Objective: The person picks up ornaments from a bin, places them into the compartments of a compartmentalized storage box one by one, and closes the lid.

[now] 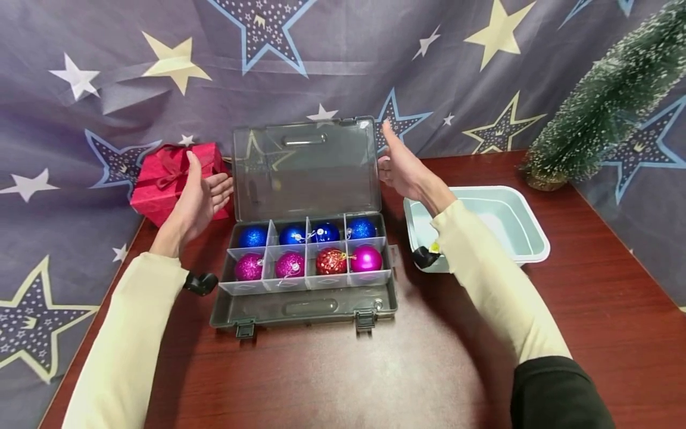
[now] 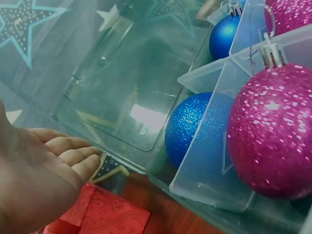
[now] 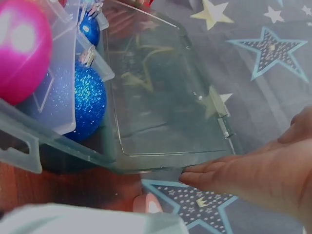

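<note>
A smoky clear plastic case (image 1: pixel 308 307) lies on the table with its lid (image 1: pixel 305 173) raised. White dividers part it into compartments. Blue baubles (image 1: pixel 253 236) fill the back row; in front are pink glittery baubles (image 1: pixel 290 264), a red one (image 1: pixel 330 261) and a shiny magenta one (image 1: pixel 366 258). My left hand (image 1: pixel 199 193) is beside the lid's left edge, fingers straight, palm facing it. On the other side my right hand (image 1: pixel 403 167) has its fingertips right at the lid's right edge, thumb up. Both palms hold nothing. Each hand shows at the lid's edge in its wrist view.
A red gift box (image 1: pixel 161 185) with a bow sits behind my left hand. To the right stands a pale blue-white plastic basin (image 1: pixel 527 229), partly under my right forearm. A small frosted Christmas tree (image 1: pixel 600 101) rises at the back right, before a star-printed cloth.
</note>
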Tool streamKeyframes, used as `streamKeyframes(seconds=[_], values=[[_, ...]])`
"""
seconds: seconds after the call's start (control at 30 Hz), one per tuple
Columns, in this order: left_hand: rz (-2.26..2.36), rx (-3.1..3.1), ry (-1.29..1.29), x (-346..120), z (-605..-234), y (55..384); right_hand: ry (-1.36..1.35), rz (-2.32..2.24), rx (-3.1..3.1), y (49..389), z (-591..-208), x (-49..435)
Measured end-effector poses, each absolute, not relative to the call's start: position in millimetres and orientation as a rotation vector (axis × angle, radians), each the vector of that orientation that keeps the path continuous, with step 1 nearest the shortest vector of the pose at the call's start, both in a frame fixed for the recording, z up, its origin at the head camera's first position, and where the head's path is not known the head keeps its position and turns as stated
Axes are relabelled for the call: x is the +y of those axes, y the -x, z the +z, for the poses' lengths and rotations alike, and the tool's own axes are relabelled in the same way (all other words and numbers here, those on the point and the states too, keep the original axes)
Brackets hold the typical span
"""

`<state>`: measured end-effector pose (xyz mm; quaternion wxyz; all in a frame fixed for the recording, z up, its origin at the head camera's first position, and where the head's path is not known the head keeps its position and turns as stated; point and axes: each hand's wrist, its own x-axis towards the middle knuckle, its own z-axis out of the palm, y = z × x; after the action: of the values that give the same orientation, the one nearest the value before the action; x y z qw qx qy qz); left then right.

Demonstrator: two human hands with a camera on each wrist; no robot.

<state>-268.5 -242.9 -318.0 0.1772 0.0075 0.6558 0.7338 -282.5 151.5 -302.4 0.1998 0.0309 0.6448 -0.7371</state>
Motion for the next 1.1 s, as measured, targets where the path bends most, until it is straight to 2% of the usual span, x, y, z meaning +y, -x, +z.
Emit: streamKeyframes(seconds=[0.3, 0.63, 0.93, 1.1], values=[[2.194, 1.837, -0.174, -256.5, -312.3, 238.6, 0.105, -2.064, 1.926, 248.0, -288.0, 157.1], [2.195, 1.952, -0.349, -262.0, -321.5, 207.3, 0.252, -2.045, 1.957, 207.0, -289.6, 171.0], [2.116, 2.132, -0.496, -265.2, -330.3, 169.6, 0.524, -2.08, 1.984, 168.4, -301.4, 167.9], [2.037, 2.224, -0.561, -269.0, -341.3, 150.9, 0.552, -2.107, 2.024, 144.2, -313.8, 164.1]])
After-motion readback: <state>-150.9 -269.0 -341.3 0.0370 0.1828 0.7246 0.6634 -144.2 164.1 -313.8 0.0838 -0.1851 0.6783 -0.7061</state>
